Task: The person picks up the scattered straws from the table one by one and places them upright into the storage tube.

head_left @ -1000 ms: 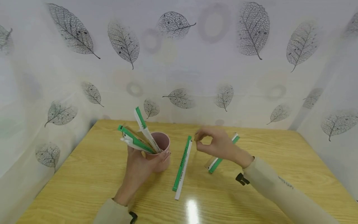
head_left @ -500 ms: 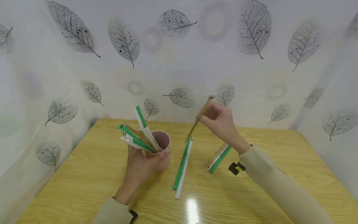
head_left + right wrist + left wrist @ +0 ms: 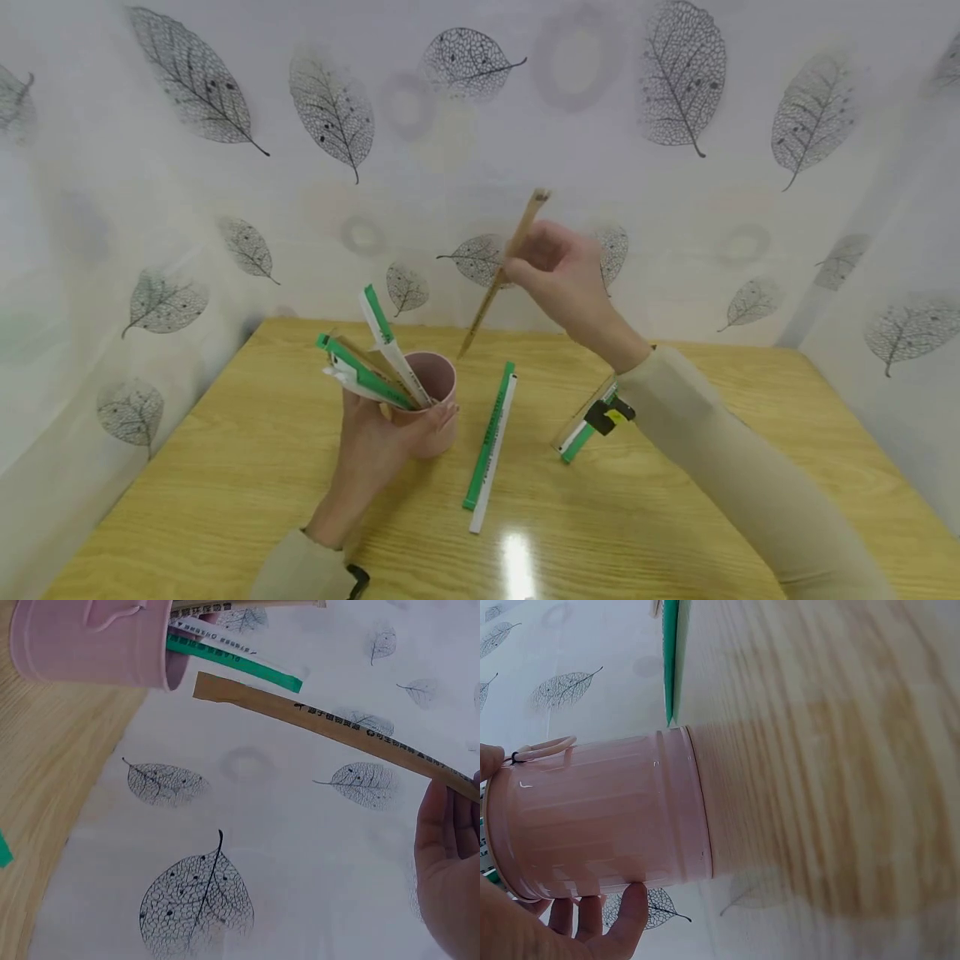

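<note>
My left hand (image 3: 378,437) grips a small pink bucket (image 3: 437,433) that stands on the table, thumb at its rim and fingers round its side. Several paper-wrapped straws (image 3: 372,379), green, white and brown, lean leftward out of it. Raised to the right of the bucket, my right hand (image 3: 573,287) pinches a brown paper-wrapped straw (image 3: 491,287) near its middle. That straw slants, its lower end above and just right of the bucket's rim. The right wrist view shows printed characters on its wrapper (image 3: 330,724), with the lower end apart from the bucket (image 3: 90,645).
One green wrapped straw (image 3: 487,442) and a white one (image 3: 495,458) lie side by side right of the bucket. Further right, brown, white and green wrapped straws (image 3: 573,442) lie partly hidden under my right forearm. A leaf-patterned cloth (image 3: 480,167) rises behind the wooden table (image 3: 187,500).
My right hand has lifted a brown wrapped straw up from the table's right side and carried it left towards the bucket. The left hand and the bucket have stayed put.
</note>
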A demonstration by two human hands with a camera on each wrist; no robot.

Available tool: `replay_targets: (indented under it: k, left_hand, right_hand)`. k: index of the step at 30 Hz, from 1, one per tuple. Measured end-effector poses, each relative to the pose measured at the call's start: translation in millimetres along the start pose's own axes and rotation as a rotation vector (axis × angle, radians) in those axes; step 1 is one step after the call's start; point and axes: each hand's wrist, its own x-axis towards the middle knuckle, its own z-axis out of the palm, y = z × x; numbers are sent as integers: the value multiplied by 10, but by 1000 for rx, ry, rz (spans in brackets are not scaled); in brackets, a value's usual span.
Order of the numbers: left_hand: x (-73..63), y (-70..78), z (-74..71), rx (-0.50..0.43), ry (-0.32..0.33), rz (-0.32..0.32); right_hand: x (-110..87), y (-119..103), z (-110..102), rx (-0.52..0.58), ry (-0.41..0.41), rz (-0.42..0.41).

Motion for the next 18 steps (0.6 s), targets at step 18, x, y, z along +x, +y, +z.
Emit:
replay_targets:
  k: [18]
  left_hand:
    - [-10, -15, -2, -37, 12, 98]
  right_hand:
    - [-259, 360, 522, -63, -300, 46]
